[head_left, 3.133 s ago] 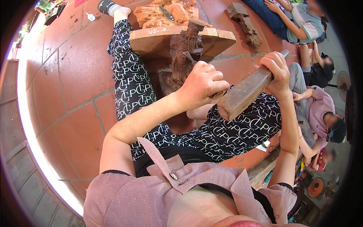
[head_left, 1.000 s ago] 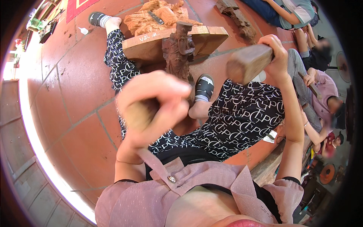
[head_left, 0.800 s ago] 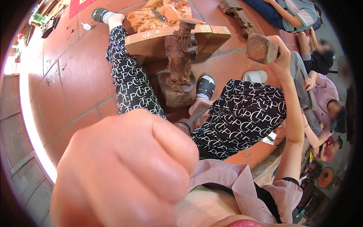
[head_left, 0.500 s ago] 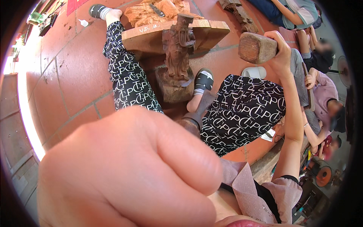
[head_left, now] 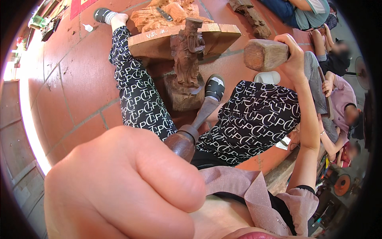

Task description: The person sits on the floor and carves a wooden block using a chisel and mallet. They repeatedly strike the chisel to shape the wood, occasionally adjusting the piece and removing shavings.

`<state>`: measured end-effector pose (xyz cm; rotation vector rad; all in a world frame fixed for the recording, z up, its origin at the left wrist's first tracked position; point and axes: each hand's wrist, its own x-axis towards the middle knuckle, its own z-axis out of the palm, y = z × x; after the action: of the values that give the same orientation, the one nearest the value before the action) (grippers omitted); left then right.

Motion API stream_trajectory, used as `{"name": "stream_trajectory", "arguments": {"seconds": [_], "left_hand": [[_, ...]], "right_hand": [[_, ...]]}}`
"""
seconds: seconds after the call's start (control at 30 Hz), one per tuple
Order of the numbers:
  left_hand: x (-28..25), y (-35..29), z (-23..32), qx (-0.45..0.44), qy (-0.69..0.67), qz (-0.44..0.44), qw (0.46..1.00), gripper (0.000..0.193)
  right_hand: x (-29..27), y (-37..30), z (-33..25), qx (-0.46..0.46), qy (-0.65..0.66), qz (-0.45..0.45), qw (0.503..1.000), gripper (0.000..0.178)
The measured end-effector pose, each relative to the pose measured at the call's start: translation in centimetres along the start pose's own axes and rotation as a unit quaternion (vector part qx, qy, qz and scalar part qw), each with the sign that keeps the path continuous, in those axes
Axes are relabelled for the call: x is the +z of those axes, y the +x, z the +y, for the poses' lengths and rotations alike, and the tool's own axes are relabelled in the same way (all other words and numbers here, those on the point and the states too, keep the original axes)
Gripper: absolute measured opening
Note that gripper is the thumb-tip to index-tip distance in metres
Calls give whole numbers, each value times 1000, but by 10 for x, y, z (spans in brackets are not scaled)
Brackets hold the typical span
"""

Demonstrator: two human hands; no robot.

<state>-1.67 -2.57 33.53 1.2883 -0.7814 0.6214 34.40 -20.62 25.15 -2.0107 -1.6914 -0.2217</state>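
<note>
While a dark carved figurine [head_left: 187,55] is standing upright on the tiled floor [head_left: 79,87], with the person's patterned trouser legs [head_left: 141,95] spreading on either side of it, a small white object [head_left: 88,28] is lying well to its left. The left foot [head_left: 107,16], strapped into a sandal, is resting to the left of the figurine and beyond it. On the figurine's near left, the left hand [head_left: 123,183] is looming large before the camera, its fingers clenching around the handle of a chisel [head_left: 190,130]. Just behind the figurine, an orange-toned carving [head_left: 167,16] and a thick pale wooden board [head_left: 153,49] are lying, a dark flat tool [head_left: 164,14] resting on the carving. The chisel's blade is pointing past the figurine's right side, apart from it. Beside the figurine's base, on the right, the right foot [head_left: 215,87] is resting. A rough piece of wood [head_left: 254,22] is lying beyond the figurine to the right, and a white slipper [head_left: 267,77] is lying to its right. Well apart on that same side, the right hand [head_left: 293,51] is grasping a blocky wooden mallet [head_left: 264,55] in the air. Farthest right of the figurine, a person in a pink top [head_left: 344,91] is sitting.
</note>
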Motion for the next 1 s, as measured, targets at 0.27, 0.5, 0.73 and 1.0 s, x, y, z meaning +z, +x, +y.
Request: {"name": "stream_trajectory", "arguments": {"seconds": [0.27, 0.5, 0.73, 1.0], "left_hand": [[0, 4, -11, 53, -36, -16, 998, 30], [10, -18, -10, 133, -72, 83, 985, 29], [-8, -14, 0, 19, -37, -44, 998, 30], [4, -25, -7, 61, 31, 42, 997, 23]], "right_hand": [[3, 1, 0, -12, -4, 8, 1000, 40], [2, -1, 3, -3, -9, -6, 1000, 41], [3, 0, 4, -16, -18, -3, 1000, 39], [3, 2, 0, -18, -10, -13, 1000, 38]]}}
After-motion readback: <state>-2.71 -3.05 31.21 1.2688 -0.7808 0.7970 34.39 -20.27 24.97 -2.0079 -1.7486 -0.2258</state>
